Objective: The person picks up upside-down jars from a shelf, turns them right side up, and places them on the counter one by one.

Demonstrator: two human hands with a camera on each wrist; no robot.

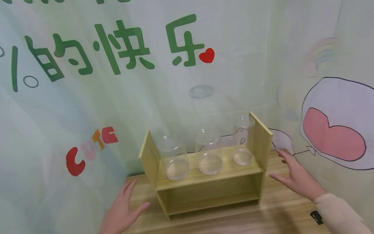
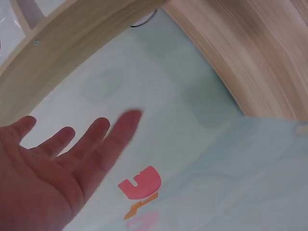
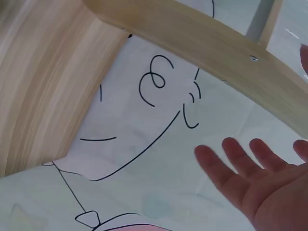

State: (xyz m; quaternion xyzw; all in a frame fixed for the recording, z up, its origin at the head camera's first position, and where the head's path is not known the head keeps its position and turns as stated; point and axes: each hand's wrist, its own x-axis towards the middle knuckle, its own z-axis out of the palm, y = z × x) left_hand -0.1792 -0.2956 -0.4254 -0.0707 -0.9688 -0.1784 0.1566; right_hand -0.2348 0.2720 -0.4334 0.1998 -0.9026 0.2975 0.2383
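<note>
A small wooden two-tier shelf (image 1: 210,180) stands on the table, with three clear jars on its upper board: a left jar (image 1: 176,169), a middle jar (image 1: 209,162) and a narrower right jar (image 1: 242,156). My left hand (image 1: 122,208) is held beside the shelf's left side panel, fingers extended and thumb apart, holding nothing. On the other side, my right hand (image 1: 298,177) is near the right panel, also spread and without anything in it. Both wrist views show a palm with extended fingers, the left hand (image 2: 62,168) and the right hand (image 3: 260,183), beside the wooden panels.
Under the shelf lies a wood-grain table (image 1: 233,221). A small black object (image 1: 316,217) sits on it near my right sleeve. Behind hangs a pale printed cloth (image 1: 248,65) with green characters, a red heart and cartoon shapes. The shelf's lower tier is open at the front.
</note>
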